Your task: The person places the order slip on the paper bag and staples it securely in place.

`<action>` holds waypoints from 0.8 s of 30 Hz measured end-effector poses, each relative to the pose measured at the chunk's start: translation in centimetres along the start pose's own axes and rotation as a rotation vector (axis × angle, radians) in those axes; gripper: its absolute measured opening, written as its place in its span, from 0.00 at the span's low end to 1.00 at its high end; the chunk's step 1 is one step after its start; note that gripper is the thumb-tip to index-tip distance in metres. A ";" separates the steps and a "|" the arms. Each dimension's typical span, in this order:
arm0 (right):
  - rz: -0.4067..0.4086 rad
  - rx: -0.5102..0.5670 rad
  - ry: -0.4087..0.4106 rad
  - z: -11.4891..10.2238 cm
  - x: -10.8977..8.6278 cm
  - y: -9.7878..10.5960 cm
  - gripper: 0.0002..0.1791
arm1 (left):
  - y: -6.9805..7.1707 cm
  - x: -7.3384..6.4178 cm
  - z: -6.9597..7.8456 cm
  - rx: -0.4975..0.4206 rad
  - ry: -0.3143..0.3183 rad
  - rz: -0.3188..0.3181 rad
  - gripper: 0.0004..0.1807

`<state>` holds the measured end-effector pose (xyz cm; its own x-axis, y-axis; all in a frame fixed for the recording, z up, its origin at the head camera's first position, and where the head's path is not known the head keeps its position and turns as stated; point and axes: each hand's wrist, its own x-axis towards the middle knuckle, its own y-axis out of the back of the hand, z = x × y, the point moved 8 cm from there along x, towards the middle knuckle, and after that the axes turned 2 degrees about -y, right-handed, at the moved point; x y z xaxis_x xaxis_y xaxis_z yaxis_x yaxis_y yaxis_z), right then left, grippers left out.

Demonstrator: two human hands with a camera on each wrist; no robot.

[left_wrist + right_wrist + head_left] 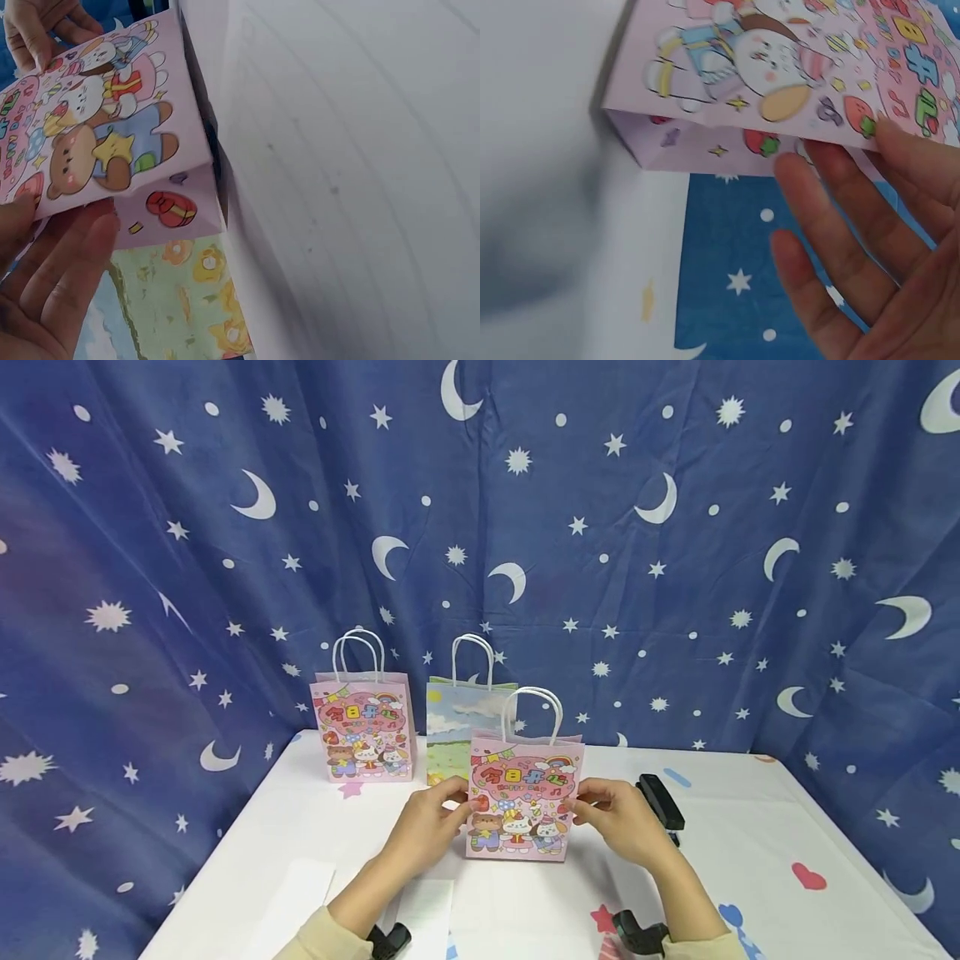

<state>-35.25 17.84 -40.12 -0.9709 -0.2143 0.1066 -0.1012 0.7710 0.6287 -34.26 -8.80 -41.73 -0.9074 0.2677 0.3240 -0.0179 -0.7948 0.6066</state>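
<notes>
Carefully, the left hand (431,822) and the right hand (618,820) are steadying a pink rectangular paper bag (517,793).
They are pinching its two side edges, holding it upright at the white cloth-covered table (750,810), before a blue-green landscape-printed paper bag (450,727); base contact is unclear. Positioning seems underway; the next move is probably calling for even release.

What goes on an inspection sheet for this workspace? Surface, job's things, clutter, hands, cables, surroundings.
Surface: white table with coloured hearts and stars.
Job's things: front pink bag, upright, handles up.
Clutter: rear pink bag and landscape bag standing behind; black stapler, by its look, near the right hand; white sheets on the near side.
Hands: left hand and right hand hold the front pink bag's sides, thumbs in front.
Cables: nothing seen.
Surroundings: blue curtain with moons and stars.
</notes>
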 end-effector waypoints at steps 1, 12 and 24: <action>-0.017 -0.004 0.004 0.1 0.0 0.0 0.03 | 0.0 -0.1 0.0 0.010 -0.002 -0.007 0.05; -0.116 -0.038 0.057 -0.7 -0.8 1.0 0.04 | 0.0 0.1 0.5 0.023 0.022 -0.097 0.06; -0.032 0.005 0.025 -0.5 -0.7 1.5 0.27 | 0.7 1.0 0.7 -0.139 0.080 -0.108 0.38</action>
<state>-34.64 18.79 -38.87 -0.9615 -0.2539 0.1056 -0.1334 0.7667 0.6280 -34.91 -8.66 -40.47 -0.9274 0.3161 0.2001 -0.1702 -0.8328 0.5267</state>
